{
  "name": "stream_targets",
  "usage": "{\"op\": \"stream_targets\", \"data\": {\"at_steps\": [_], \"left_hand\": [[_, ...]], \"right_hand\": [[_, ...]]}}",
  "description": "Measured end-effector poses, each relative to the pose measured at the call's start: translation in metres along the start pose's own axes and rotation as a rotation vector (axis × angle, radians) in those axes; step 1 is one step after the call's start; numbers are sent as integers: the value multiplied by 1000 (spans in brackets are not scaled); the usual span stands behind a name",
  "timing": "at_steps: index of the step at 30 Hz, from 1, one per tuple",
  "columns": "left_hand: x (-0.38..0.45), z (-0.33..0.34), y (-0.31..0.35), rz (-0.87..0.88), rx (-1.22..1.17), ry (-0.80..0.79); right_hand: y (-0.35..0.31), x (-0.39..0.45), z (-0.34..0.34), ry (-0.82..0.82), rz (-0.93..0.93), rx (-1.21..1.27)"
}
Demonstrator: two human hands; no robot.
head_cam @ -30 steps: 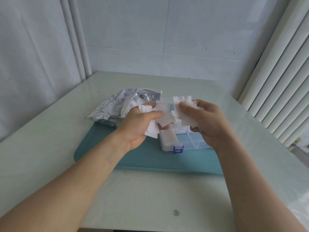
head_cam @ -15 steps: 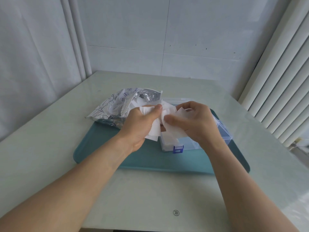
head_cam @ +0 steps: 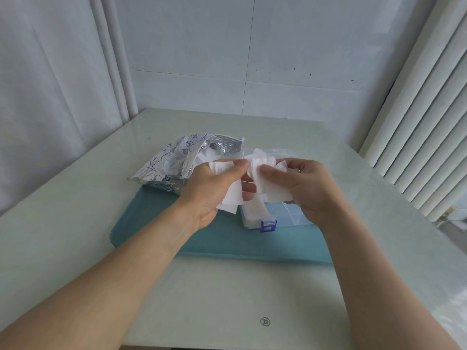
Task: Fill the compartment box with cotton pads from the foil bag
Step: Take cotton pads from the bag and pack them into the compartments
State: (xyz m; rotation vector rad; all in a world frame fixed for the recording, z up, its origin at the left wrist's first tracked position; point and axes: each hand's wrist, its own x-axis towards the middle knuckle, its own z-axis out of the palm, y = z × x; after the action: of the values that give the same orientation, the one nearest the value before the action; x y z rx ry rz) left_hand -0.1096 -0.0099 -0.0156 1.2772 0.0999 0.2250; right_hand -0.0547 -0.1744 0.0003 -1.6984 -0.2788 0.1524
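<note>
My left hand (head_cam: 211, 190) grips a bundle of white cotton pads (head_cam: 231, 197) above the teal tray (head_cam: 227, 245). Right beside it, my right hand (head_cam: 307, 190) pinches a small stack of pads (head_cam: 262, 170) between thumb and fingers. Both hands hover over the clear compartment box (head_cam: 295, 218), which has a blue latch (head_cam: 268, 226) at its front; its left compartment holds pads. The open foil bag (head_cam: 174, 164) lies at the tray's back left, more pads showing in its mouth. Most of the box is hidden by my hands.
The tray sits on a pale green glass table (head_cam: 214, 299) set in a corner. A white curtain (head_cam: 50, 97) hangs on the left, a ribbed white radiator (head_cam: 424, 137) stands on the right, and a tiled wall is behind.
My right hand drew close to the left one over the box, then shifted slightly right with a stack of pads pinched in it. The left hand stayed put with its bundle.
</note>
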Motion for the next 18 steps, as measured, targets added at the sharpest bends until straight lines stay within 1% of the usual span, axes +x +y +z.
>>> {"op": "stream_targets", "data": {"at_steps": [4, 7, 9, 11, 13, 18], "left_hand": [[-1, 1, 1, 18, 36, -5], [0, 0, -1, 24, 34, 43], [1, 0, 0, 31, 29, 83], [1, 0, -1, 43, 33, 117], [1, 0, -1, 60, 58, 131], [-2, 2, -1, 47, 147, 34]], "right_hand": [[2, 2, -1, 8, 16, 20], [2, 3, 0, 53, 33, 116], [0, 2, 2, 21, 72, 242], [-3, 0, 6, -52, 102, 306], [-3, -3, 12, -94, 98, 283], [1, -3, 16, -27, 22, 166]]}}
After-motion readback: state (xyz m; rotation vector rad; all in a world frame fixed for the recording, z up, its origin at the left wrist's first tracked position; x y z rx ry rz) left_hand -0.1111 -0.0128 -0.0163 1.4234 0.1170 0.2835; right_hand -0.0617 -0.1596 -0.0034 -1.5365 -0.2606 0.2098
